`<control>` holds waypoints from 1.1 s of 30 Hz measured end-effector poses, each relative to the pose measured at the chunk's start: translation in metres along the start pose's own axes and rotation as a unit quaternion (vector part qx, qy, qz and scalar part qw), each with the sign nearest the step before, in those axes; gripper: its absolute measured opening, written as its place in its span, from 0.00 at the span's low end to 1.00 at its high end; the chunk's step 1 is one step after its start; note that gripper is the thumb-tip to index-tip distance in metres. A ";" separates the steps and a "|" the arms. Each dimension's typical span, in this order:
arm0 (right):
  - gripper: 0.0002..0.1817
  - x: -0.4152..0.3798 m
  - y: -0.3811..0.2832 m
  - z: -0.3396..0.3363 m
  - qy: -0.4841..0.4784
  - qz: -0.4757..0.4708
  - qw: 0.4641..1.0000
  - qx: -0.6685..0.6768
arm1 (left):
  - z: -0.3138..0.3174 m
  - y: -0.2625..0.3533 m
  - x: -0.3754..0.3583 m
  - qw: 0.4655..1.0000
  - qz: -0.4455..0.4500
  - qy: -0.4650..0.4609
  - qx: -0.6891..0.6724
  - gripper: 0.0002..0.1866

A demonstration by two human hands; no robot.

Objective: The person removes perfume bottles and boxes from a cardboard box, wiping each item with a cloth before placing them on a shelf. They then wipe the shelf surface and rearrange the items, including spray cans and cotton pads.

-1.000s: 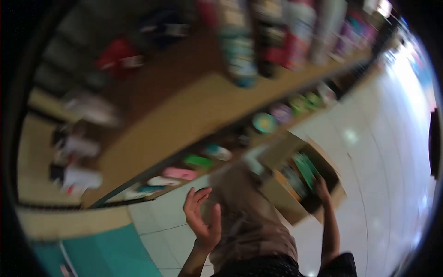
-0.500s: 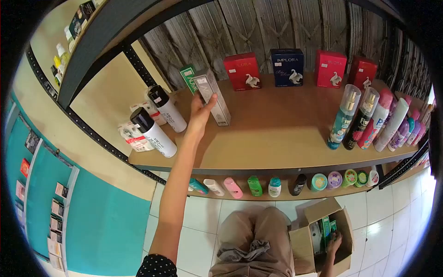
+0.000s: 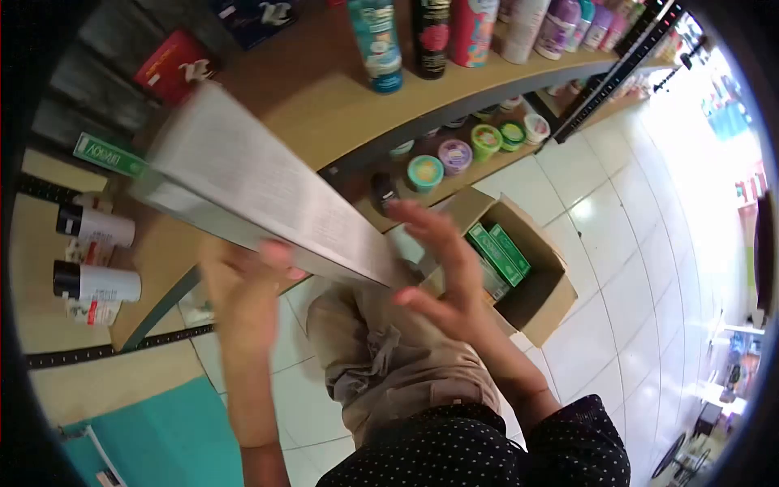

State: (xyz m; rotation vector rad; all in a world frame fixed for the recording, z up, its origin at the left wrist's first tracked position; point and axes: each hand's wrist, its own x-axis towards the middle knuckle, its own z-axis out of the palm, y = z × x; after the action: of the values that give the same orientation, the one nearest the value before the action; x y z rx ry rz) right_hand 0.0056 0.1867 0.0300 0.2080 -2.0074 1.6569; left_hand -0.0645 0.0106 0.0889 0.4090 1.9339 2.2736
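Observation:
A long white-grey box [image 3: 268,191], blurred, is held up close to the camera at a slant. My left hand [image 3: 247,284] grips it from below, with fingers and thumb on its lower side. Near the box's lower right end is my right hand [image 3: 450,272], its fingers spread and nothing held. Beyond the upper left end of the grey box, a green box [image 3: 109,154] is on the shelf. Below and right of my right hand, an open cardboard carton [image 3: 548,304] on the floor holds green boxes [image 3: 501,253].
The brown shelf [image 3: 324,105] carries spray bottles [image 3: 377,49] and a red box [image 3: 173,65]. Black-capped white bottles [image 3: 97,281] stand at its left end. Round tubs [image 3: 425,173] line the lower shelf. White tiles [image 3: 600,284] cover the floor.
The view has swung right and down. The grey box has been lifted off the shelf and brought near the camera. My right hand has left the carton and come up beside the box.

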 end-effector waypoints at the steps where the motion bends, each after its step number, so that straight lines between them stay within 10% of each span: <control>1: 0.32 0.000 -0.008 0.003 -0.011 0.009 1.000 0.013 | 0.014 -0.003 -0.006 0.999 -0.032 -0.031 0.000 0.34; 10: 0.33 -0.062 0.048 -0.008 0.043 0.201 0.976 0.067 | 0.061 -0.080 -0.020 0.983 -0.109 -0.136 -0.049 0.25; 12: 0.32 -0.076 0.058 -0.024 0.068 0.254 0.963 0.052 | 0.054 -0.081 -0.022 0.967 -0.074 -0.158 0.188 0.26; 21: 0.22 -0.131 0.129 -0.120 0.041 0.305 0.951 0.002 | -0.042 0.006 0.016 0.810 0.380 0.186 0.406 0.25; 33: 0.20 -0.198 0.222 -0.139 0.006 0.380 0.924 -0.036 | -0.236 0.007 0.193 0.754 0.251 0.452 0.405 0.30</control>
State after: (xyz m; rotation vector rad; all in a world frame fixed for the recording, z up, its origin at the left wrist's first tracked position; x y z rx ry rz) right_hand 0.1187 0.3299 -0.2426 -0.6976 -2.2857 1.9875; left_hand -0.3163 -0.1619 0.0854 -0.2419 3.7187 1.8346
